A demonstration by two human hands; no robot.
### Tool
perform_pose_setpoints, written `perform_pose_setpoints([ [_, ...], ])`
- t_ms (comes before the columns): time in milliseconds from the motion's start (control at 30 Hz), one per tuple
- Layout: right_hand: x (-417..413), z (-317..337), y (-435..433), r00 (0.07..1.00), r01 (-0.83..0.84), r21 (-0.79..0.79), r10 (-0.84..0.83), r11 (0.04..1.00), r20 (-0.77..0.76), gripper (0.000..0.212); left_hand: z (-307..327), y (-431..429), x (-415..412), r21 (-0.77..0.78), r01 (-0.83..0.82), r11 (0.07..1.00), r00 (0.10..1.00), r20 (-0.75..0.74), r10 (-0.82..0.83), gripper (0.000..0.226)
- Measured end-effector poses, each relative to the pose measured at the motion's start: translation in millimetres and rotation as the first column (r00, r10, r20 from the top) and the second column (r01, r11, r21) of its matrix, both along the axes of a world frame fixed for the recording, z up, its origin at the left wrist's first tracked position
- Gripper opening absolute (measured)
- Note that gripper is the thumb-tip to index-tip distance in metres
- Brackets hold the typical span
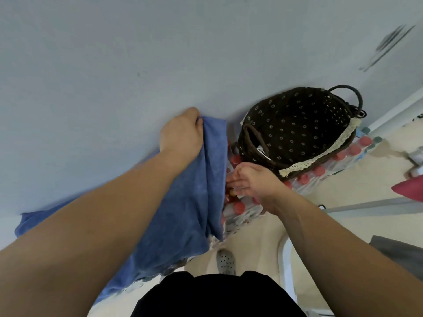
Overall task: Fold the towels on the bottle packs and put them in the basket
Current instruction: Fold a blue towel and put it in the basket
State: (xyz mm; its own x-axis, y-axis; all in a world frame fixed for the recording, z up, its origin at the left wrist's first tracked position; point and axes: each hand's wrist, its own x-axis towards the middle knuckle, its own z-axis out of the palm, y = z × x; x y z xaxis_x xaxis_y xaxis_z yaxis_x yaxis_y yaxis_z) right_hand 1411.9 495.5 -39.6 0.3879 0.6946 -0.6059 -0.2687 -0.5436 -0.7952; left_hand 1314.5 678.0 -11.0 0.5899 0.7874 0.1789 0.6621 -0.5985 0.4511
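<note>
**Folding a Blue Towel Beside the Waiting Basket**

At the far left, a loose corner of the blue towel [183, 213] trails out along the pale wall [114, 53], which suggests the cloth is only partly gathered. The left forearm lies across the towel. The left hand [180, 133] grips the towel's far edge, fingers curled round the fabric close to the wall. Holding it there looks meant to carry that edge over and make a fold. A long crease runs down the towel just right of this hand, with one layer doubled on another, so the fold seems begun but not finished.

The towel drapes over the bottle packs [238, 209], covering their left part and using their tops as a work surface. Red caps show where the cloth stops. Just right of the towel's edge, the right hand [249, 179] hovers over the caps, its fingers loosely extended toward the cloth and holding nothing that can be made out. Whether the fingertips touch the towel cannot be told. The hand seems placed to catch or steady the free edge.

Further right, the basket [320, 156] sits on the same packs with no towel showing in its lined inside. It is near enough for the folded cloth to go straight in. Below, a shoe [226, 261] stands on the floor [263, 236], and a grey cloth [398, 252] lies at the right edge.
</note>
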Motion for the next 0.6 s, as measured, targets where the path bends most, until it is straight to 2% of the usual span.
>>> perform_pose_setpoints([
  [67, 2.9, 5.4, -3.8, 1.000, -0.024, -0.007, 0.025, 1.000, 0.020, 0.016, -2.4, -5.3, 7.4, 0.038, 0.012, 0.999, 0.999, -0.035, -0.010, 0.023],
  [167, -7.2, -1.6, -10.7, 0.934, -0.285, -0.112, 0.302, 0.952, 0.192, 0.016, -10.8, -9.8, 10.4, 0.026, 0.050, 0.998, 0.995, -0.085, -0.047, 0.022],
  [200, -12.1, -7.7, -11.4, 0.913, -0.326, -0.130, 0.347, 0.936, 0.214, 0.021, -14.4, -10.1, 9.5, 0.018, 0.071, 0.997, 0.992, -0.105, -0.069, 0.020],
  [300, -23.9, -22.9, -11.4, 0.929, -0.250, -0.079, 0.262, 0.965, 0.261, 0.027, -24.0, -13.1, 0.8, 0.093, 0.147, 0.985, 0.974, -0.185, -0.128, 0.023],
  [367, -22.8, -27.2, -12.7, 0.938, -0.087, -0.019, 0.088, 0.996, 0.334, 0.022, -30.7, -21.8, -9.0, 0.203, 0.234, 0.951, 0.955, -0.230, -0.186, 0.033],
  [433, -15.3, -27.9, -12.5, 0.930, 0.062, 0.031, -0.070, 0.998, 0.360, 0.022, -38.9, -36.8, -21.1, 0.244, 0.333, 0.911, 0.933, -0.222, -0.281, 0.034],
  [500, -5.4, -25.9, -10.5, 0.902, 0.108, 0.042, -0.116, 0.993, 0.416, 0.024, -49.4, -54.0, -34.3, 0.140, 0.419, 0.897, 0.890, -0.259, -0.376, 0.039],
  [600, 5.1, -23.3, -8.4, 0.733, -0.017, -0.071, 0.061, 0.997, 0.677, 0.025, -69.5, -74.8, -50.3, -0.081, 0.438, 0.895, 0.804, -0.412, -0.430, 0.062],
])
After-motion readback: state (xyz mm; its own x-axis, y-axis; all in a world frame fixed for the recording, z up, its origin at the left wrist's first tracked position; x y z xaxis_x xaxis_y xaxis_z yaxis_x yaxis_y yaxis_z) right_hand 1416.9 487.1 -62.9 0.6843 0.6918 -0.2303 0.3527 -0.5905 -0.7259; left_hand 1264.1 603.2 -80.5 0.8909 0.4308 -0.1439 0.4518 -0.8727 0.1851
